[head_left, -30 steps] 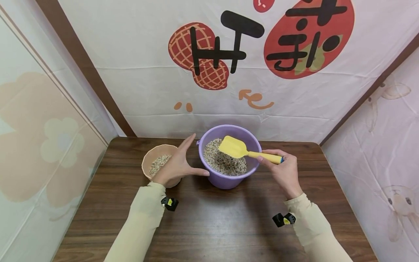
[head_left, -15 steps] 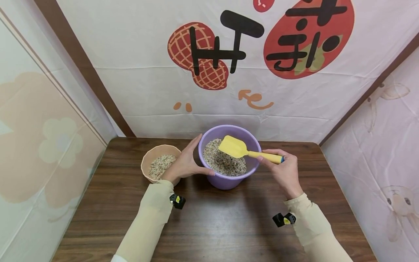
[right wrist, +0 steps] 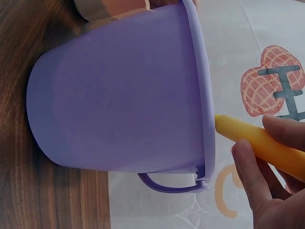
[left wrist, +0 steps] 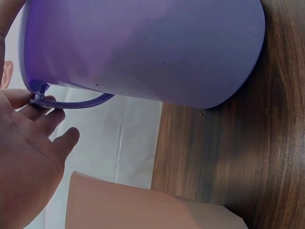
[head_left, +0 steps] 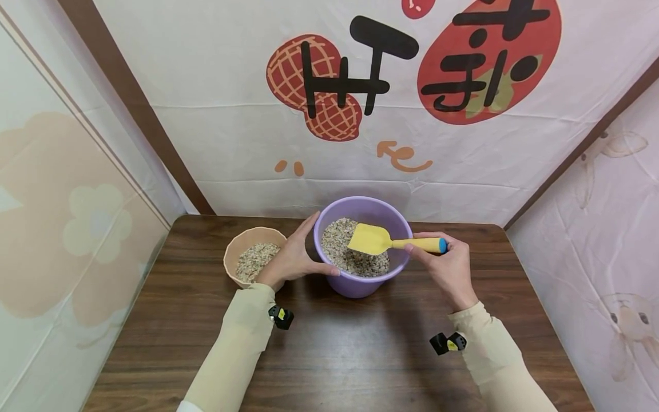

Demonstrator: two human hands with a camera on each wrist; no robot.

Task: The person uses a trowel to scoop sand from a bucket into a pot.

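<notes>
A purple bucket with pale, speckled grains inside stands at the back of the table. My left hand holds its left side, thumb on the front rim and fingers farther back; in the left wrist view these fingers touch the rim by the handle joint. My right hand grips the yellow handle of a small toy shovel with a blue end. Its yellow blade hangs over the grains inside the bucket's mouth. In the right wrist view the bucket hides the blade, and thumb and fingers pinch the handle.
A peach bowl with similar grains sits left of the bucket, partly behind my left wrist. The brown wooden table stretches toward me. Printed cloth hangs close behind the bucket. The bucket's thin handle hangs down at the back.
My left hand has moved right from beside the bucket and taken hold of its rim. The shovel's blade has tilted and dipped slightly, showing more of the blue handle end.
</notes>
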